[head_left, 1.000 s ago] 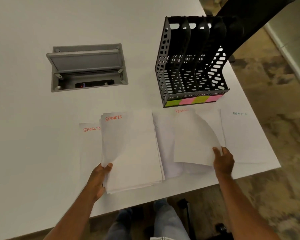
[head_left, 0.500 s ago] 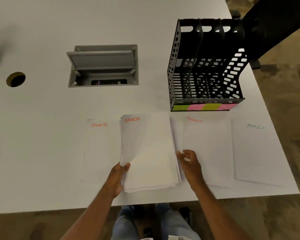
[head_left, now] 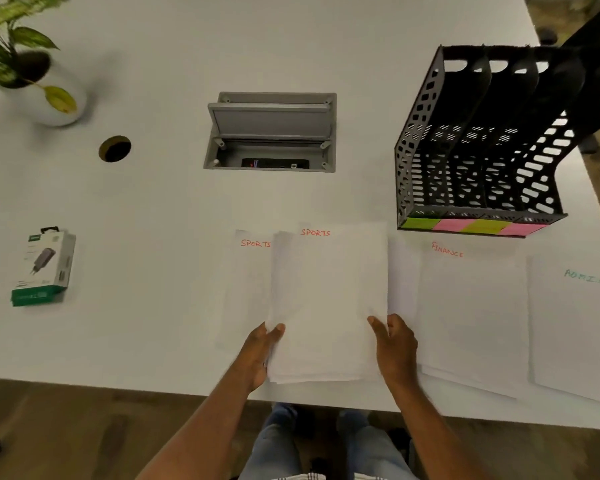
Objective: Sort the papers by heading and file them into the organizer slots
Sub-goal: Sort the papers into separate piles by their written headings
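Note:
A stack of white papers [head_left: 328, 299] with SPORTS in red on its top sheet lies at the table's near edge. My left hand [head_left: 258, 355] grips its lower left corner, and my right hand [head_left: 394, 344] holds its lower right edge, thumb on top. A single SPORTS sheet [head_left: 248, 282] lies flat just left of the stack, partly under it. To the right lies a FINANCE pile [head_left: 471, 306], and further right an ADMIN sheet [head_left: 575, 323]. The black four-slot organizer [head_left: 478, 147] stands behind the FINANCE pile, with green and pink labels on its front.
A grey cable box [head_left: 271, 131] with its lid raised is set into the white table [head_left: 153, 209]. At the left are a round cable hole [head_left: 114, 148], a potted plant [head_left: 32, 71] and a boxed charger [head_left: 44, 266]. The table's edge runs just below my hands.
My right hand let go of the FINANCE sheet, which now lies flat, and came left to the SPORTS stack's right edge. The camera view has shifted left.

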